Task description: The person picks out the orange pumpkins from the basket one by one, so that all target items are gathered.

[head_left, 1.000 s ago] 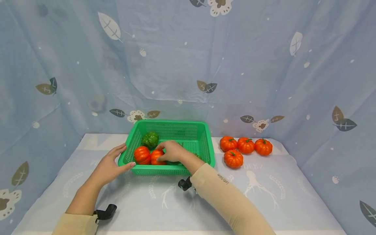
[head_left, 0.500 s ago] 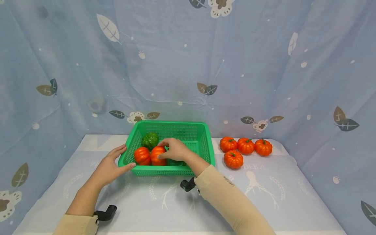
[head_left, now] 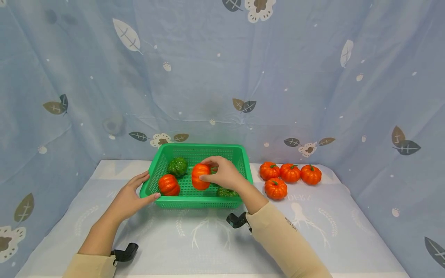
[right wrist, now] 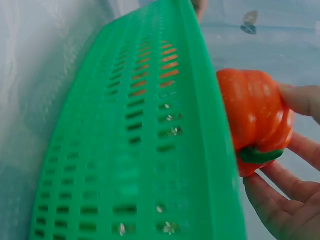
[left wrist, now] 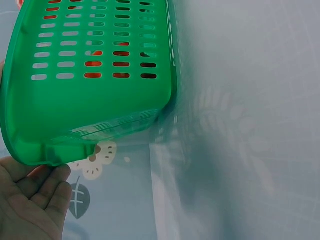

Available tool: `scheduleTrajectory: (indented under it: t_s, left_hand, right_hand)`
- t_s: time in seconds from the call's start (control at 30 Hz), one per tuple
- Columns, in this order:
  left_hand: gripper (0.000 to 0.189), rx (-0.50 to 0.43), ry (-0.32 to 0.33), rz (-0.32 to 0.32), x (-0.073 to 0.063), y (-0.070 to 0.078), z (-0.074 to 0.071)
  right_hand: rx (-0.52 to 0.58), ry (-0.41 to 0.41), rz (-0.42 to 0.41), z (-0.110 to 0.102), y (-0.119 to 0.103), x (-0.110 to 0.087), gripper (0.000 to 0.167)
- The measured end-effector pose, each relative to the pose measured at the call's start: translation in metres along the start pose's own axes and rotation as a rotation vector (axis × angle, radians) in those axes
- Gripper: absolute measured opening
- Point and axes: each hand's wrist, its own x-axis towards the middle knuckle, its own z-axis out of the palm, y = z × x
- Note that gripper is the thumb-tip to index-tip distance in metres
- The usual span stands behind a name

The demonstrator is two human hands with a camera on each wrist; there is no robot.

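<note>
Up here my right hand point(head_left: 225, 175) pinches an orange pumpkin point(head_left: 199, 173) above the green basket's point(head_left: 194, 201) floor, my left hand point(head_left: 129, 197) spread at its corner (presumably steadying it).

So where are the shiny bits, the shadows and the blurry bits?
Head view: fairly sharp, shiny spots on the loose orange pumpkins; left wrist view: a soft shadow on the table near the green basket; right wrist view: basket holes look blurry, held pumpkin shines.
</note>
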Motion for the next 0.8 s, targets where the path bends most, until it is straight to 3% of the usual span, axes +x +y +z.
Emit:
scheduleTrajectory:
  t_s: [0.6, 0.8]
  left_hand:
    - [0.092, -0.009, 0.01, 0.017, 0.0, -0.003, 0.0]
    - [0.093, -0.009, -0.004, 0.006, -0.002, 0.0, 0.0]
  right_hand:
    - [0.182, 0.267, -0.032, -0.058, 0.014, -0.06, 0.046]
    - [0.146, 0.364, -0.001, -0.084, 0.021, -0.085, 0.049]
